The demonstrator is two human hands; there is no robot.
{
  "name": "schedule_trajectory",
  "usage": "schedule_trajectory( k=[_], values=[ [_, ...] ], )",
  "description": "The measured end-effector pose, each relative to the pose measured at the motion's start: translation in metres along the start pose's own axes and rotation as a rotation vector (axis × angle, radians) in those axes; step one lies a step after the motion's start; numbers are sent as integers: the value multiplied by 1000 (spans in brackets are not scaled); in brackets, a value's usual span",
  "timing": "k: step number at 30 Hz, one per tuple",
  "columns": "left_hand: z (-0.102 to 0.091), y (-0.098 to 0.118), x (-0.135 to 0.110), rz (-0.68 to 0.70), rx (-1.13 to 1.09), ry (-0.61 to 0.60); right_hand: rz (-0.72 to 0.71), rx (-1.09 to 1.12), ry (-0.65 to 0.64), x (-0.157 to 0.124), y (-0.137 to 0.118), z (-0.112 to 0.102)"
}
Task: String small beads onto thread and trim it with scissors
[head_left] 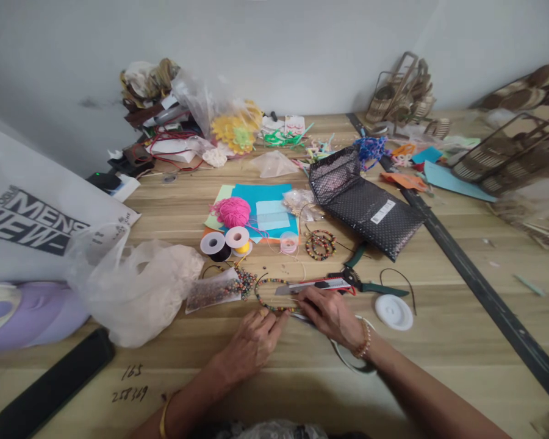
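We could not tell whether the left hand pinched the bead strand or only rested against it, since its fingers hid the contact. We lost sight of whatever lay beneath the right hand, which also covered part of a grey loop. Both forearms ran off the bottom edge, where we found a pale shape too blurred to name. We saw a purple object cut off at left, and woven baskets cropped and smeared at right. The clear packet's contents were too small for us to identify.
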State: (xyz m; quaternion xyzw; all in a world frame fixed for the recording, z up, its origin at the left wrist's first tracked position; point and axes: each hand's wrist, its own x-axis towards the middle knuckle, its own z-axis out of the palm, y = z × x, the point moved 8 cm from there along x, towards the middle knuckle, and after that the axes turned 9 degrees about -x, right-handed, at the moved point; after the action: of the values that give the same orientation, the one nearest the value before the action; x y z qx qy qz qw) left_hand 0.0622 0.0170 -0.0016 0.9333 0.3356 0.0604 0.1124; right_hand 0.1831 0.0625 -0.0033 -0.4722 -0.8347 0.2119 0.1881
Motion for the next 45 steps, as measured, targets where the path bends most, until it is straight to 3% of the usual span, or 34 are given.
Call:
schedule_trajectory(
  k=[5,13,22,26,33,45],
  values=[
    [-6,-7,-3,-14,-64,48,1,0,14,1,-1,-2],
    [-28,-44,-4,-145,-310,283,-1,-1,6,0,0,-1],
    [-22,-61,-5,-235,-481,255,2,11,2,-1,0,-2],
    [-16,-71,-7,-360,-512,236,-2,21,11,-1,0,-1],
    [-9,-71,-5,-465,-493,178,-15,30,16,-2,2,1],
    [-9,-61,-4,-399,-280,237,-9,24,12,-2,2,1]
  ],
)
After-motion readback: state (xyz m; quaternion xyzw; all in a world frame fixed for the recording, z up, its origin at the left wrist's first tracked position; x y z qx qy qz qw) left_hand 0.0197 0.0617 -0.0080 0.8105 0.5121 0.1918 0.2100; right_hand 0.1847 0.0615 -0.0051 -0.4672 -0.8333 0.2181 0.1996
